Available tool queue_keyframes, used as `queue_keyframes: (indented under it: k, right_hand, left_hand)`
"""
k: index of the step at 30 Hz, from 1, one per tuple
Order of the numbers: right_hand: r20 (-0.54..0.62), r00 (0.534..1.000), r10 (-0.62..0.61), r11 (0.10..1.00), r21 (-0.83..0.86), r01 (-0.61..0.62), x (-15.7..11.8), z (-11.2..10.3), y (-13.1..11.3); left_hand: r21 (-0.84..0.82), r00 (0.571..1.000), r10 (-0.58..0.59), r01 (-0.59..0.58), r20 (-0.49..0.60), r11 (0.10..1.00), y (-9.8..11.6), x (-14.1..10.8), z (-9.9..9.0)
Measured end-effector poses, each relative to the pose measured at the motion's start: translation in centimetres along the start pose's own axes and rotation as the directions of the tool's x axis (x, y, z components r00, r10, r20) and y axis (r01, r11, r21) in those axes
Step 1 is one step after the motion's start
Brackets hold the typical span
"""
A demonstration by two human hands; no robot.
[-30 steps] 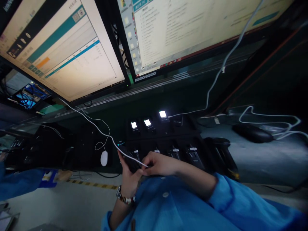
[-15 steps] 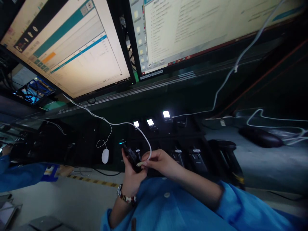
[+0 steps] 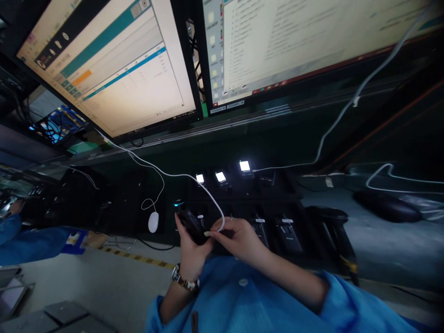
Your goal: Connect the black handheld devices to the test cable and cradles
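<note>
The right hand (image 3: 237,236) pinches the white cable (image 3: 173,175) by its end, best kept straight (whether it's seated, I can't tell) to the black device (image 3: 190,224) gripped in the left hand (image 3: 192,254), near the black tray (image 3: 243,200).

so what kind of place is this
Probably an electronics workstation, perhaps in a factory: two lit monitors stand behind a black tray of small devices, three with glowing screens, and the left hand holds another black device.

dev (image 3: 193,225): blk | cable (image 3: 190,176): wht | mouse (image 3: 153,222): wht | shirt (image 3: 249,305): blu | flr tape (image 3: 138,257): ylw/blk striped
</note>
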State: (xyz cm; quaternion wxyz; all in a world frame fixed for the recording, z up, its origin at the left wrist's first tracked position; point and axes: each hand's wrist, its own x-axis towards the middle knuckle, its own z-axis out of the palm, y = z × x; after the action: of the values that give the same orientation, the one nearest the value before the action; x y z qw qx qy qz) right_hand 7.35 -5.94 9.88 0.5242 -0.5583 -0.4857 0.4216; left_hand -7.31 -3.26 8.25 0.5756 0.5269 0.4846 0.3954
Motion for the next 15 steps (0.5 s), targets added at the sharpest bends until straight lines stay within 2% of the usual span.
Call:
queue_keyframes:
  k: [6,11,15]
  right_hand:
    - [-0.04,0.999,-0.035,0.998,-0.055,0.033,-0.4,0.2,0.2]
    - [0.004,0.984,0.179,0.983,0.043,-0.179,-0.1,0.2,1.1]
    - [0.022,0.972,0.233,0.964,0.125,-0.234,0.2,0.5,1.9]
  left_hand:
    - [0.093,0.999,-0.003,0.006,-0.033,0.996,0.6,-0.1,0.2]
    - [0.21,0.996,-0.013,0.031,-0.088,0.977,1.0,-0.1,0.5]
    - [0.343,0.992,0.061,-0.018,-0.112,0.939,0.8,-0.1,0.4]
